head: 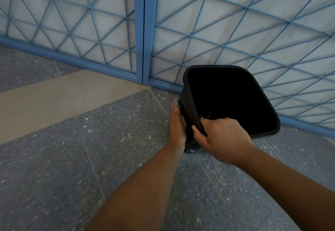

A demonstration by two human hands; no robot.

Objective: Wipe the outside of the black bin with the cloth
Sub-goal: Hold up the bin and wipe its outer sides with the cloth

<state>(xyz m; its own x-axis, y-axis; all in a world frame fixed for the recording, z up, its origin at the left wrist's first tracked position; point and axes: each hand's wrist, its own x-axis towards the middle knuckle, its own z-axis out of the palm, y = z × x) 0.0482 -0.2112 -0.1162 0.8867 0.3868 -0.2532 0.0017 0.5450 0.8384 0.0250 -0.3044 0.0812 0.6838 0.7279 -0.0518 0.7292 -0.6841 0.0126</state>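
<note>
The black bin (188, 107) stands on the floor by the blue gate, tilted with its open mouth toward me. My right hand (223, 138) grips the bin's near rim, thumb outside and fingers curled over the edge. My left hand (176, 125) lies flat with straight fingers against the bin's left outer wall. A sliver of pale cloth (183, 120) shows between that palm and the wall; most of the cloth is hidden under the hand.
A blue metal gate (143, 31) with a lattice of bars and pale panels stands right behind the bin. Grey speckled floor tiles (90, 140) and a beige strip (54, 94) spread to the left and in front.
</note>
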